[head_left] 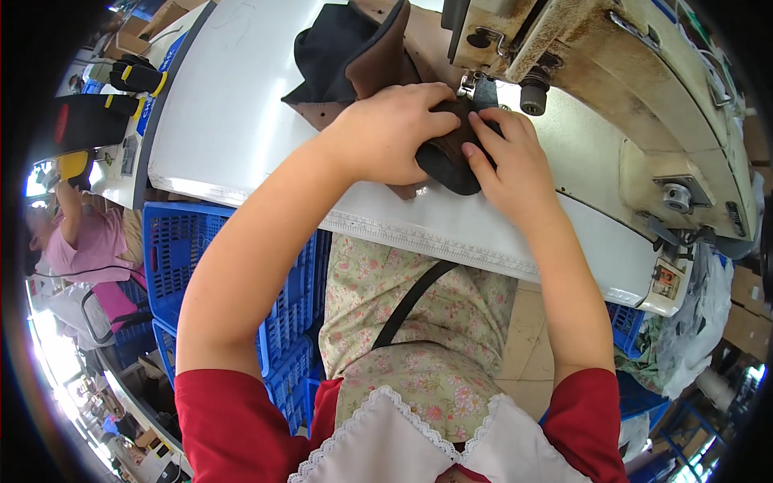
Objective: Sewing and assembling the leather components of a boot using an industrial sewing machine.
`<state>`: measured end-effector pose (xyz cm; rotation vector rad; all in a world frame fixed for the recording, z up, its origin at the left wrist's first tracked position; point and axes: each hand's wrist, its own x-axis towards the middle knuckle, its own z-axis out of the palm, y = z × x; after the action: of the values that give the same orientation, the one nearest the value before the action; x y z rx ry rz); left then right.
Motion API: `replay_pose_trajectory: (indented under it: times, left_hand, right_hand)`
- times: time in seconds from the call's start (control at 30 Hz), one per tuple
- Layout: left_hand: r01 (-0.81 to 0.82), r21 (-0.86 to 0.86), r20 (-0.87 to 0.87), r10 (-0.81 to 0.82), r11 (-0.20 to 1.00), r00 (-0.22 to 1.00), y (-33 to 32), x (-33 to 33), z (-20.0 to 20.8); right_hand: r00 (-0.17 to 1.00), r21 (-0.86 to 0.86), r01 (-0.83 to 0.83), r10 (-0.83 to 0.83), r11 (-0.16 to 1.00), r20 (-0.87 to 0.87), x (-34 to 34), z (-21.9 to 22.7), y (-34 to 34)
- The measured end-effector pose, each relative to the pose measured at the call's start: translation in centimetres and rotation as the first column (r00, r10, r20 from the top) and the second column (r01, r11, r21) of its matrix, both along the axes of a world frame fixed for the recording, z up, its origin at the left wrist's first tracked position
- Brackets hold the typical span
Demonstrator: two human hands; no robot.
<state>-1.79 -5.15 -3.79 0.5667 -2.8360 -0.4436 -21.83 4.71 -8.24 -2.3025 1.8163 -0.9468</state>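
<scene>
A dark brown and black piece of leather-like material lies folded on the white sewing table, close to the needle area of the sewing machine. My left hand grips its left part, thumb and fingers pressed on it. On the right side, my right hand pinches the same piece just below the presser foot. The rest of the piece rises in stiff black and brown flaps beyond my left hand. What lies under my palms is hidden.
A measuring scale runs along the table's front edge. Stacked blue plastic crates stand below at the left. Black and yellow gloves lie on the neighbouring table, where a person in pink sits. Clear plastic bags hang at the right.
</scene>
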Motion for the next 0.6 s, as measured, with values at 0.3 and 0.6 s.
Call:
replay_pose_trajectory:
  times: [0.3, 0.6]
  left_hand:
    - [0.08, -0.045, -0.009, -0.081, 0.996, 0.997, -1.6, 0.2, -0.6]
    - [0.159, -0.125, -0.083, -0.171, 0.979, 0.982, -3.9, 0.2, -1.0]
  right_hand:
    - [0.999, -0.012, 0.047, -0.047, 0.999, -0.011, 0.9, -0.3, 0.6]
    - [0.997, -0.01, 0.069, -0.069, 0.998, -0.025, 2.0, -0.4, 0.3]
